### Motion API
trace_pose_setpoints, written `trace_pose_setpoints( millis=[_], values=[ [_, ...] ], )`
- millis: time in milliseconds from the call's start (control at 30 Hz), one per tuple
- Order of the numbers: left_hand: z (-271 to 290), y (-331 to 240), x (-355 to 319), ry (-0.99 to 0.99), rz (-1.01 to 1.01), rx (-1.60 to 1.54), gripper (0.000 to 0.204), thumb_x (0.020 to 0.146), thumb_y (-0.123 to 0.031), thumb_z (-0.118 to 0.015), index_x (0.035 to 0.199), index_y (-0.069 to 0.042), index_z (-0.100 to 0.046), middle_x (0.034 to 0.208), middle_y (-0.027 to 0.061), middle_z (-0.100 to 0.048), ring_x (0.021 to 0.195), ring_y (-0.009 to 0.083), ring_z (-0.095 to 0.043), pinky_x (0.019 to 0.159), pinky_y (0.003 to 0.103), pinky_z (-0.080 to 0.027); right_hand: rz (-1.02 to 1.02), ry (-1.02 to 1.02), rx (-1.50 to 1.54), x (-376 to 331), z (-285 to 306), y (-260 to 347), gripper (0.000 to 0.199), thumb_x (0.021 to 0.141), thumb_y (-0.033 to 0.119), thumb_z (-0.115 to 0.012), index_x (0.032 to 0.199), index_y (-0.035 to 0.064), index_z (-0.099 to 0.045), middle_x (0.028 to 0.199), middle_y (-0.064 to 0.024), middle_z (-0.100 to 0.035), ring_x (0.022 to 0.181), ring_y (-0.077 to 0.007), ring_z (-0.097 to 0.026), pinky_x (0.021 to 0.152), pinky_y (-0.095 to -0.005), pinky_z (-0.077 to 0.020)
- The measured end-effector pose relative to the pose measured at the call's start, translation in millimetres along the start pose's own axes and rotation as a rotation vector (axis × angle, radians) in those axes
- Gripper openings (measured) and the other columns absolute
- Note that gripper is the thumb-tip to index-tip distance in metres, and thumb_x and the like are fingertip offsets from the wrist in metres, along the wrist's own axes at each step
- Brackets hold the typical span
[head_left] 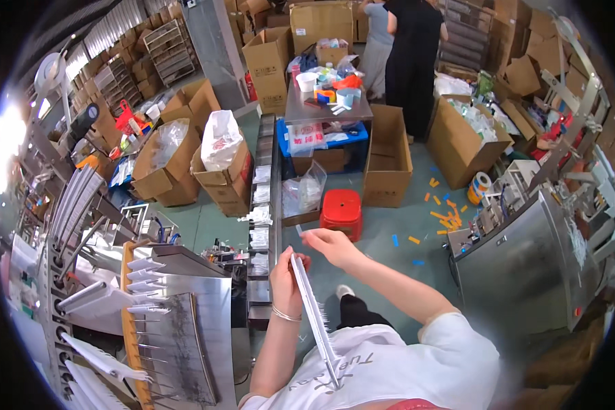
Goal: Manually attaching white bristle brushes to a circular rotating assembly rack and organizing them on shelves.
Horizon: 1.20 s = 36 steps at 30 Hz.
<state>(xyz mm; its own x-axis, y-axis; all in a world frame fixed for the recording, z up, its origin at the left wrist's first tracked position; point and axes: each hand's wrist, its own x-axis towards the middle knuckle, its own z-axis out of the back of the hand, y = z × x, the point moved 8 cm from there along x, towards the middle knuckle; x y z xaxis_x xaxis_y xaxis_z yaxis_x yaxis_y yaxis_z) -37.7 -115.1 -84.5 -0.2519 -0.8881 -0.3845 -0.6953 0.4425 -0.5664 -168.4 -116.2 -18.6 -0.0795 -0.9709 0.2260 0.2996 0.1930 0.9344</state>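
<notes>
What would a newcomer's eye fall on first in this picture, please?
Probably the bright red stool, standing near the picture's centre. Next might come the orange strips scattered on the green floor to its right, and the long white strip in the left hand, slanting down toward the white shirt.

The floor [212, 225] is being lit softly. The far left is being washed out by white glare [8, 130], tinged purple below. A dull sheen is being given off by the steel cabinet [519, 273]. Straight edges are being bent, and the rim is being swallowed by black.
</notes>
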Motion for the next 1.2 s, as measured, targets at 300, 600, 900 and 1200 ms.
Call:
trace_pose_setpoints(
  millis=[300, 600, 900, 1200],
  values=[
    [-40.6, -6.2, 66.2, -0.078, -0.112, 0.079, 0.018, 0.097, -0.022, -0.046, 0.097, -0.007, -0.057, 0.081, -0.0010, -0.056, 0.075, 0.0074, -0.053, 0.067, 0.023, -0.043, -0.656, 0.462, 0.983, 88.7, -54.5, -68.6, 0.030, 0.090, 0.028, -0.059, 0.088, -0.0009, -0.065, 0.079, -0.0075, -0.065, 0.070, -0.0152, -0.060, 0.066, -0.0275, -0.0492],
    [-113.2, -18.2, -23.5, 0.526, -0.029, 1.118, 0.010, 0.086, -0.009, -0.063, 0.080, -0.001, -0.061, 0.078, 0.0039, -0.058, 0.069, 0.0110, -0.053, 0.066, 0.023, -0.043, -0.616, 0.437, 0.862, 178.1, 27.0, -100.5, 0.036, 0.092, 0.029, -0.054, 0.073, -0.0007, -0.062, 0.072, -0.0108, -0.062, 0.068, -0.0178, -0.059, 0.063, -0.0302, -0.0485],
    [-141.0, -24.6, -43.7, 0.470, -0.177, 1.134, 0.022, 0.085, -0.022, -0.064, 0.078, -0.001, -0.060, 0.072, 0.0080, -0.054, 0.065, 0.0194, -0.053, 0.060, 0.031, -0.042, -0.620, 0.339, 0.931, 209.9, 46.1, -101.4, 0.037, 0.091, 0.035, -0.056, 0.069, 0.0055, -0.060, 0.070, -0.0083, -0.061, 0.066, -0.0198, -0.059, 0.063, -0.0339, -0.0504],
    [-54.6, -175.1, -77.7, -0.582, -0.990, 1.292, 0.016, 0.084, -0.002, -0.059, 0.099, -0.002, -0.064, 0.080, 0.0075, -0.056, 0.067, 0.0165, -0.057, 0.062, 0.026, -0.045, -0.070, 0.239, 0.863, 264.4, 36.3, 32.6, 0.026, 0.095, 0.026, -0.051, 0.093, 0.0027, -0.062, 0.088, -0.0051, -0.061, 0.078, -0.0121, -0.053, 0.073, -0.0293, -0.0408]
  ],
)
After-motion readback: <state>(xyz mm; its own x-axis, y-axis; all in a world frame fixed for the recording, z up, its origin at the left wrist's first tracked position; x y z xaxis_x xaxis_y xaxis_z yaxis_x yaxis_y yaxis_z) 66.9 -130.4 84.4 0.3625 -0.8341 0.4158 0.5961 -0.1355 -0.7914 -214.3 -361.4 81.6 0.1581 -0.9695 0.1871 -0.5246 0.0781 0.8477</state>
